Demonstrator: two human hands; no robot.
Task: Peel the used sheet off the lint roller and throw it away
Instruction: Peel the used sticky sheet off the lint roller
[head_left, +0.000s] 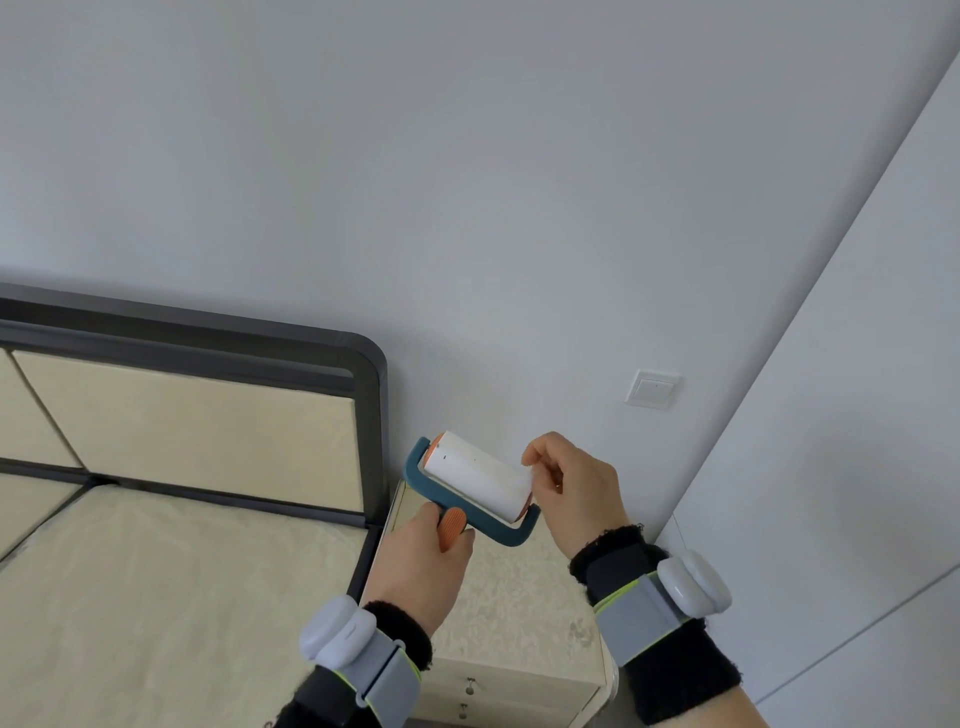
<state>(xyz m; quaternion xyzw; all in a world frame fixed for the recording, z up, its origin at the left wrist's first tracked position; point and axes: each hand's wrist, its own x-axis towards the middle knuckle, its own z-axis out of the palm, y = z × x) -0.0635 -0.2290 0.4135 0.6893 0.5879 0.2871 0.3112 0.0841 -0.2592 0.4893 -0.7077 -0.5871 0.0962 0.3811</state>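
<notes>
Left hand (423, 558) wrapped around orange handle (451, 527) of lint roller (475, 480), held in air above nightstand (511, 618). Roller white, in teal frame, few dark specks on its sheet. Right hand (574, 486) at roller's right end, thumb and forefinger pinched on sheet edge (527, 470); sheet not yet off roll. Both wrists wear black cuffs with grey sensor bands. Bed (130, 571) with dark headboard at left. Light switch (653, 388) on wall behind.
</notes>
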